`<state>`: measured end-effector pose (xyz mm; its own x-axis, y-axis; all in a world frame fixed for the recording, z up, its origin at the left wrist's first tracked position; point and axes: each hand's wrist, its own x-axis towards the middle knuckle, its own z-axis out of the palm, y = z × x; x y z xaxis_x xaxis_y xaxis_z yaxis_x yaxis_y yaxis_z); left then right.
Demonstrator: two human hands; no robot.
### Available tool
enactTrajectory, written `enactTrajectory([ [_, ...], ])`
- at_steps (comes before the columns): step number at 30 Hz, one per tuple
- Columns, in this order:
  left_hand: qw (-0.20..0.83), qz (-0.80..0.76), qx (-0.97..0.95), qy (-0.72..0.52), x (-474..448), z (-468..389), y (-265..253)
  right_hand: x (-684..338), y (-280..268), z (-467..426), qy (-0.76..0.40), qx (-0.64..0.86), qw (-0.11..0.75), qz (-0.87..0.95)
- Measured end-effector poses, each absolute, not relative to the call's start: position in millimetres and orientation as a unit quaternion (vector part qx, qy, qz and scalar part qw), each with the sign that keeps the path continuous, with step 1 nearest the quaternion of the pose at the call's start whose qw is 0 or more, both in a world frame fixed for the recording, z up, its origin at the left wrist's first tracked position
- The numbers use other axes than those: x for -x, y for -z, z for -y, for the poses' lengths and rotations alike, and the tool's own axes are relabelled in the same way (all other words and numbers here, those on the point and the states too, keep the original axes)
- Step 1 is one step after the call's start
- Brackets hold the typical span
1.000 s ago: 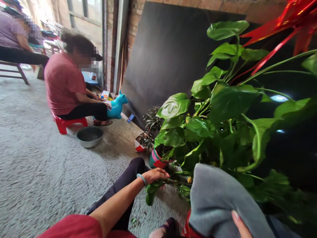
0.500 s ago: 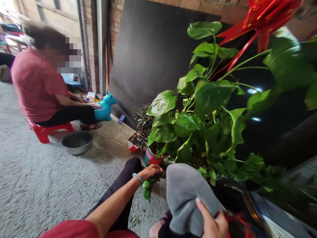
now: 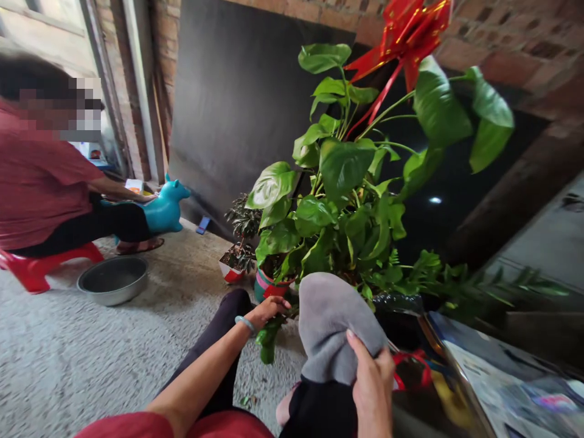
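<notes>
My right hand (image 3: 371,383) has its fingers (image 3: 360,350) closed on a grey cloth (image 3: 331,325), which drapes up and away from them against the lower foliage of the big leafy plant (image 3: 342,182). My left hand (image 3: 267,310) has its fingers (image 3: 279,302) curled around a low green leaf (image 3: 267,337) hanging just under them, beside the plant's pot (image 3: 269,286). Far off to the left of those fingers, another person (image 3: 41,182) sits on a red stool (image 3: 31,271) near a metal bowl (image 3: 112,280).

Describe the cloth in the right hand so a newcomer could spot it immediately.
Start at the big leafy plant with the red bow. Just below its foliage, the right hand grips a grey cloth: the only soft, plain grey thing among glossy green leaves.
</notes>
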<state>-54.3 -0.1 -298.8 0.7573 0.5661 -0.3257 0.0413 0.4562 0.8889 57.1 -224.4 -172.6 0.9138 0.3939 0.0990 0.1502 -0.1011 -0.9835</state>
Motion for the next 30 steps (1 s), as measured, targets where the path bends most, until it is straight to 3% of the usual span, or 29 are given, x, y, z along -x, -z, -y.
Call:
enactTrajectory([
  [6, 0.785, -0.329, -0.489, -0.19, 49.0, 4.8, 291.0, -28.4, 190.6, 216.6, -0.177, 0.756, 0.588, 0.227],
  [9, 0.719, -0.366, -0.544, -0.229, 49.0, -5.2, 287.0, -24.8, 176.9, 232.3, -0.218, 0.735, 0.595, 0.241],
  [13, 0.576, -0.392, -0.602, -0.39, 45.8, -24.6, 259.4, -38.2, 152.3, 249.8, -0.165, 0.727, 0.624, 0.234],
  [16, 0.535, -0.332, -0.601, -0.492, 34.0, -36.3, 222.5, -44.0, 142.0, 252.4, -0.12, 0.741, 0.617, 0.236],
  [20, 0.592, -0.258, -0.591, -0.482, 4.8, -40.1, 176.9, -41.1, 112.3, 245.3, -0.053, 0.703, 0.676, 0.215],
  [24, 0.699, -0.24, -0.529, -0.417, -18.5, -30.2, 158.4, -38.9, 66.5, 212.2, 0.116, 0.639, 0.743, 0.16],
  [27, 0.706, -0.256, -0.48, -0.453, -20.5, -21.2, 157.8, -39.9, 60.1, 175.8, 0.174, 0.679, 0.678, 0.223],
  [30, 0.72, -0.255, -0.44, -0.471, -11.7, -18.0, 159.3, -43.3, 85.1, 161.7, 0.037, 0.756, 0.581, 0.3],
])
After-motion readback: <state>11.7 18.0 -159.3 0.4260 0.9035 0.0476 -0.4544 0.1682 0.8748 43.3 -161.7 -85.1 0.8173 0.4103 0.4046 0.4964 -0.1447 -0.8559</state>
